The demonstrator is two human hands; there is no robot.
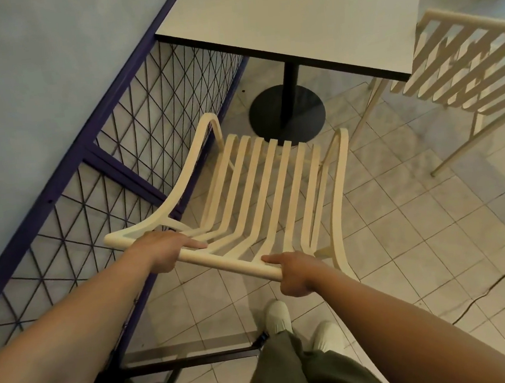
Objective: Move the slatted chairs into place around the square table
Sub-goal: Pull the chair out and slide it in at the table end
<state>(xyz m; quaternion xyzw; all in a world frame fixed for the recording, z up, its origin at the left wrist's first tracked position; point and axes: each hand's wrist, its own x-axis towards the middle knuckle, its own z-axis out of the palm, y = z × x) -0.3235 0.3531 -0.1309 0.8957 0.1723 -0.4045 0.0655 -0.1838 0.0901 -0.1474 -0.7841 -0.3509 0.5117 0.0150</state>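
A cream slatted chair (263, 187) stands in front of me, its seat facing the square white table (290, 24). My left hand (164, 250) grips the left part of the chair's top rail. My right hand (296, 273) grips the same rail near its right end. The chair's front edge lies close to the table's round black base (268, 112). A second cream slatted chair (462, 75) stands at the table's right side, its back towards me and partly tucked by the table edge.
A purple-framed wire mesh fence (134, 131) runs along the left, close beside the held chair, with a pale blue wall behind it. A black cable (500, 278) lies on the tiled floor at the right. My shoes (301, 325) show below the chair.
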